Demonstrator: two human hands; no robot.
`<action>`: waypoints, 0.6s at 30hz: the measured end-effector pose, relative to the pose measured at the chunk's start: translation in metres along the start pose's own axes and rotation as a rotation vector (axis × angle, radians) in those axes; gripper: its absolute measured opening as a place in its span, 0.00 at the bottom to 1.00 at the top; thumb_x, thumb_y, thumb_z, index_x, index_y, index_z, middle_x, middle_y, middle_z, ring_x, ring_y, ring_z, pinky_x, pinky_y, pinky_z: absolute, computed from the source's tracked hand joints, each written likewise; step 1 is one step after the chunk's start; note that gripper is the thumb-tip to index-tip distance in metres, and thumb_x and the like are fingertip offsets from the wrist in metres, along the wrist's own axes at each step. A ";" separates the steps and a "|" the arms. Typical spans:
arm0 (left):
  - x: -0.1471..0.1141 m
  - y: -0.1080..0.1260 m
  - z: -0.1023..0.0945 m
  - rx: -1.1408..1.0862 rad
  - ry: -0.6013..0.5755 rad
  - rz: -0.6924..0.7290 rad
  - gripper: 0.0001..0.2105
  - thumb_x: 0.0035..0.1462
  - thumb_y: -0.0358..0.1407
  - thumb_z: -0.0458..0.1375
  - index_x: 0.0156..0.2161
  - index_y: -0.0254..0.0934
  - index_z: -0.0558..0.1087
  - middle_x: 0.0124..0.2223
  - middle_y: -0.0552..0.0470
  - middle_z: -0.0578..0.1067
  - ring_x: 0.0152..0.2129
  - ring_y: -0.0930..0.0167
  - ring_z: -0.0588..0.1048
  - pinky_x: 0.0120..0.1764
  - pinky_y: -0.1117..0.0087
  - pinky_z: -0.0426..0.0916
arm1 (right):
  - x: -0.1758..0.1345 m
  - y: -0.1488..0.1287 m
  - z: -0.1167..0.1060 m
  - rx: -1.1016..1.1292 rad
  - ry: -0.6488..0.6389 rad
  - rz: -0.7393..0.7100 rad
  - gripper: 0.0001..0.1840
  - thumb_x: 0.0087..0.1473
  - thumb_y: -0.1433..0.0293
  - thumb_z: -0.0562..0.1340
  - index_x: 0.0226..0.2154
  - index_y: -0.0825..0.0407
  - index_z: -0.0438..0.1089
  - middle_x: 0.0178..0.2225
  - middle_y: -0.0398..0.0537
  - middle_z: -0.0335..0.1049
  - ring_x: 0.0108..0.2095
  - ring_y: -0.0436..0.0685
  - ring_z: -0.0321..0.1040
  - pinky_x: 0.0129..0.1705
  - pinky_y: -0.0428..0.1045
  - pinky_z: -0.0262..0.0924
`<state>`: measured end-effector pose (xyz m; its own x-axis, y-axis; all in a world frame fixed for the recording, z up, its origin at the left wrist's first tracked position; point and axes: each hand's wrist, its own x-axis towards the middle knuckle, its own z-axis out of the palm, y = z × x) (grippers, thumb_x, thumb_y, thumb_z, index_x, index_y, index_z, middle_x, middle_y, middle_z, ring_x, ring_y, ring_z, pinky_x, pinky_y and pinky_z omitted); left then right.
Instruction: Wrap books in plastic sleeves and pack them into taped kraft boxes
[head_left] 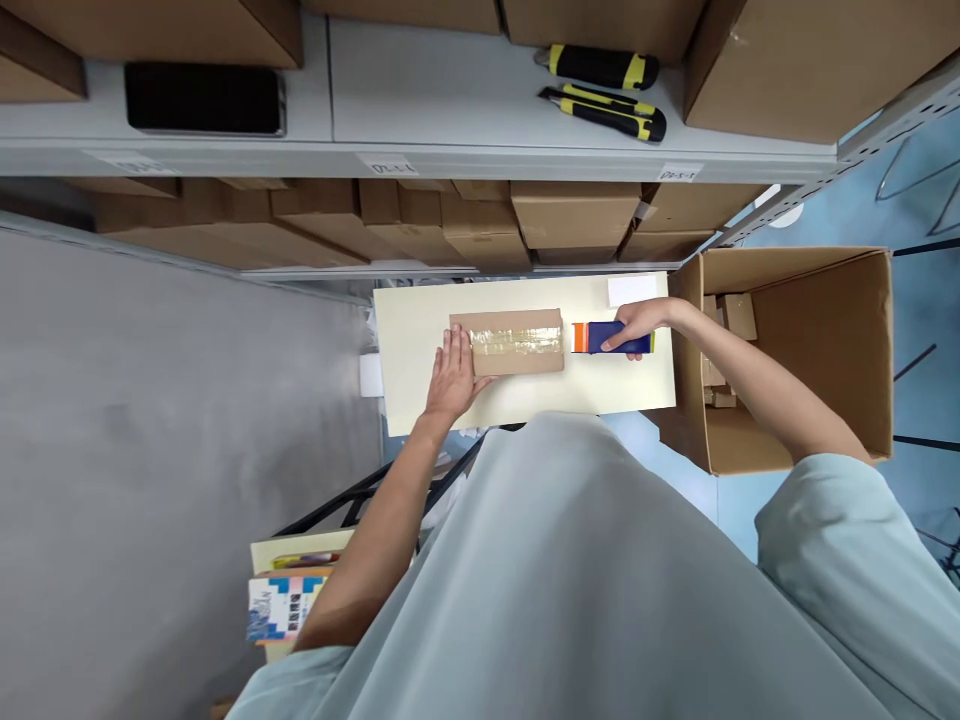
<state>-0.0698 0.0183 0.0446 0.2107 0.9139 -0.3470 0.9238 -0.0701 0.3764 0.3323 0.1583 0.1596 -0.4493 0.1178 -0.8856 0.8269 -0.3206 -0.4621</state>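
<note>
The left forearm (367,560) partly hides some books (279,608). The left hand (451,378) lies open against the taped box (519,343) on the cream tabletop (409,340); the right hand (639,322) grips, partly covering, a blue-and-orange box (595,338). The right forearm (757,385) crosses an open carton (832,340), obscuring small boxes (739,314).

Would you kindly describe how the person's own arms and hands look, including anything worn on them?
The left hand and right hand are bare, with no gloves, rings or watch visible. The forearms are uncovered too. The sleeves are short, loose and pale blue-green, matching the plain top, with no markings visible.
</note>
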 end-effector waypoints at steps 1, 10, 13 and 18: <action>0.000 0.001 0.000 0.009 -0.003 -0.004 0.54 0.68 0.60 0.54 0.78 0.18 0.39 0.80 0.22 0.38 0.79 0.47 0.36 0.75 0.41 0.40 | 0.006 0.003 0.000 -0.006 -0.004 -0.004 0.39 0.31 0.36 0.80 0.27 0.52 0.75 0.25 0.52 0.80 0.28 0.60 0.79 0.33 0.52 0.72; 0.001 0.007 -0.001 0.062 -0.017 -0.028 0.54 0.68 0.61 0.52 0.78 0.16 0.39 0.80 0.22 0.39 0.79 0.46 0.36 0.75 0.42 0.39 | 0.000 0.017 -0.011 -0.014 -0.047 -0.090 0.39 0.30 0.39 0.81 0.30 0.53 0.76 0.28 0.51 0.82 0.32 0.61 0.81 0.36 0.51 0.73; 0.002 0.008 -0.003 0.066 -0.018 -0.038 0.54 0.68 0.61 0.52 0.78 0.16 0.39 0.80 0.22 0.39 0.79 0.46 0.37 0.75 0.42 0.39 | -0.012 0.022 -0.014 -0.042 -0.025 -0.069 0.37 0.31 0.41 0.82 0.29 0.54 0.77 0.27 0.51 0.81 0.32 0.62 0.80 0.37 0.52 0.74; 0.003 0.005 -0.002 0.071 -0.018 -0.019 0.53 0.69 0.62 0.51 0.78 0.18 0.38 0.80 0.24 0.38 0.79 0.46 0.36 0.75 0.42 0.39 | -0.008 0.029 -0.010 -0.078 0.051 -0.021 0.36 0.38 0.39 0.79 0.30 0.55 0.78 0.27 0.52 0.81 0.32 0.61 0.81 0.39 0.52 0.75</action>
<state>-0.0648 0.0218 0.0470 0.1981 0.9080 -0.3692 0.9478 -0.0814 0.3083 0.3633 0.1574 0.1531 -0.4507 0.1723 -0.8759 0.8420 -0.2439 -0.4813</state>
